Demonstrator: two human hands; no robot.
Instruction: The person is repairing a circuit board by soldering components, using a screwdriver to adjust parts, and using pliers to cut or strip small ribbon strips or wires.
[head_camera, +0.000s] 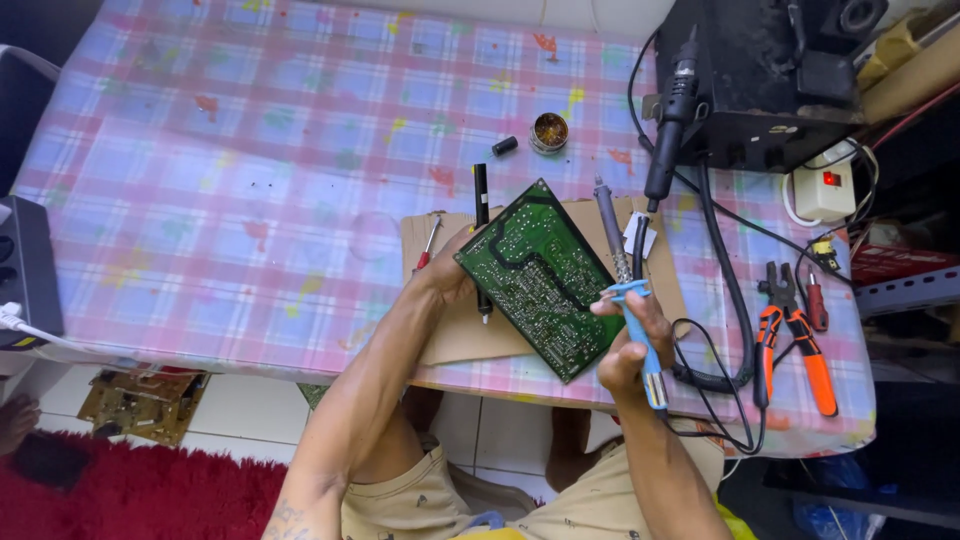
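Holding green circuit board (540, 275), blue soldering iron (635, 320)

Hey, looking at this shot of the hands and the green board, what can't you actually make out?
Head view:
- Green circuit board: solder points too small; component side faces down.
- Left hand: fingers hidden behind the board's edge.
- Soldering iron in right hand: tip contact too small to tell.
- Black station: cut off by the top edge.
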